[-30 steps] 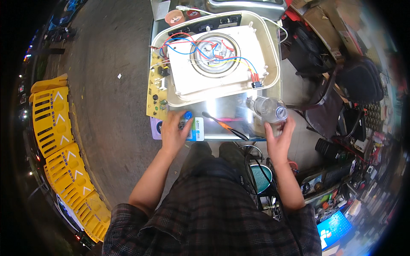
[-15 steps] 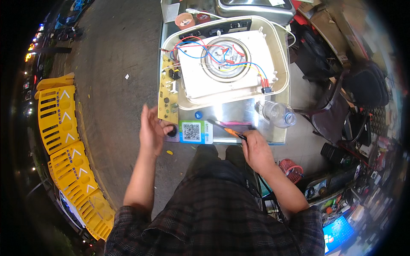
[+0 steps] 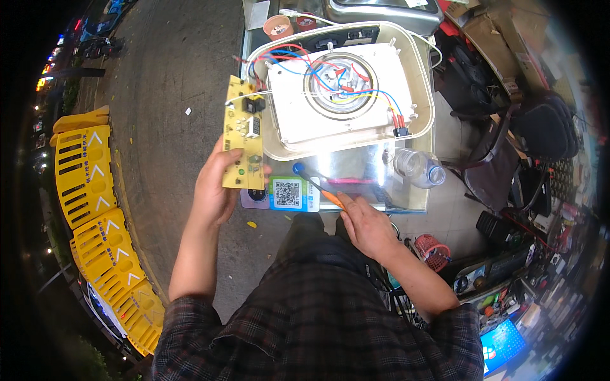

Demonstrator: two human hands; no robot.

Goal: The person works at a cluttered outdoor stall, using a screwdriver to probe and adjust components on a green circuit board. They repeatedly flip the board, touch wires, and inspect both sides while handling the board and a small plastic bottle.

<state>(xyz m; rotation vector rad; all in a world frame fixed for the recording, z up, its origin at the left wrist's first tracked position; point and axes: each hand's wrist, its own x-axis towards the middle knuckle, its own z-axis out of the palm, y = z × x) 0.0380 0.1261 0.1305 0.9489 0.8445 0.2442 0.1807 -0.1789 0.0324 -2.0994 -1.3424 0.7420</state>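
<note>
My left hand (image 3: 216,184) grips the lower end of a yellow circuit board (image 3: 236,136), with the thumb on its component side. Thin wires run from the board's upper part to an opened cream appliance housing (image 3: 279,151). Inside that housing lie a white panel (image 3: 289,120), a round metal disc and red, blue and yellow wires. Closed around an orange-handled tool (image 3: 332,199) with a slim dark shaft is my right hand (image 3: 368,227). The shaft points up and left toward a blue bottle cap (image 3: 298,168); whether they touch, I cannot tell. The tool's exact kind is unclear.
A clear plastic bottle (image 3: 416,167) lies on the glass-topped table at the right. Near the front edge is a printed code card (image 3: 289,194). Small pots (image 3: 277,27) and a metal tray (image 3: 381,14) stand behind the housing. A dark chair (image 3: 489,165) is to the right.
My left hand has taken hold of the circuit board, which has shifted left, off the housing's side. My right hand has moved slightly left with the tool.
</note>
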